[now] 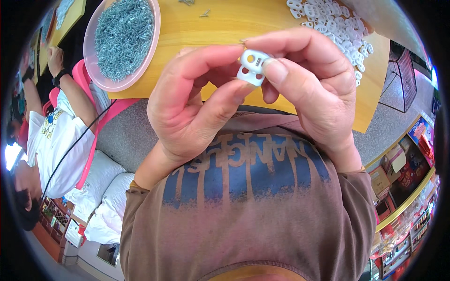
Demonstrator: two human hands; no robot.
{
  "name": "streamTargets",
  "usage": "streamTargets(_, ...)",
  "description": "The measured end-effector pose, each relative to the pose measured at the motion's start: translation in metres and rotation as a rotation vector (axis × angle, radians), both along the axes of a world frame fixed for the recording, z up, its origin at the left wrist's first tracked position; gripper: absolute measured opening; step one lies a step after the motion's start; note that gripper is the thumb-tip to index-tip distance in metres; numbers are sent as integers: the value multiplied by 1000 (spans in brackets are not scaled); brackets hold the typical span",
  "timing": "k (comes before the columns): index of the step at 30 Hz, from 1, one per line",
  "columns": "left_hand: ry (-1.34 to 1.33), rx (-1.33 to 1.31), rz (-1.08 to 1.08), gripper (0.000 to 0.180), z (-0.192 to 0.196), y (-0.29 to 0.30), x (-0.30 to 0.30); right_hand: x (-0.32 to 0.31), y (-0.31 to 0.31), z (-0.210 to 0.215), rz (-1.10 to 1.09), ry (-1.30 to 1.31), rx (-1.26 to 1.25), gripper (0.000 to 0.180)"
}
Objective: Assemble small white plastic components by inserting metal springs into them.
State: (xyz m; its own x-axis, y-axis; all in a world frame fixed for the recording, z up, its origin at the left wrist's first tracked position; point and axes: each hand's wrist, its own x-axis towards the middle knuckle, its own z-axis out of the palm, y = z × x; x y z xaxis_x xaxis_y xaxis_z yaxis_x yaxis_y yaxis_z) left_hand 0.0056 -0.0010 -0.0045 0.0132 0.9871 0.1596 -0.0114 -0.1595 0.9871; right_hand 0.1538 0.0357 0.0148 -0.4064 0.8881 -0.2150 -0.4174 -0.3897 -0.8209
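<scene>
A white plastic piece (253, 68) sat at the frame's upper centre, in the pinching grip of left hand (183, 107) and right hand (316, 84); the right thumb (275, 71) hid part of it. The top edge cut off a pink bowl (89, 52), upper left.

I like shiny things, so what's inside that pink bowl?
A heap of small blue-grey screw-like pieces sits in the pink bowl. They cover its bottom, so that can't be seen.

White plastic piece (251, 77) partly hidden by hands (180, 105) (321, 86), pink bowl (115, 86) cut off at upper edge
</scene>
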Motion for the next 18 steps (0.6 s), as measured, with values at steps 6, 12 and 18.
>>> streamTargets(6, -25, -32, -34, 31, -1, -1, -2, 0, 0, -2, -4, 21, 4, 17)
streamTargets(12, -174, -86, -45, 32, -1, 0, 0, 4, -1, -13, 61, 82, 146, 23)
streamTargets(18, -380, -136, -87, 32, 0, 0, -2, 4, 4, -15, 118, 23, 257, 31)
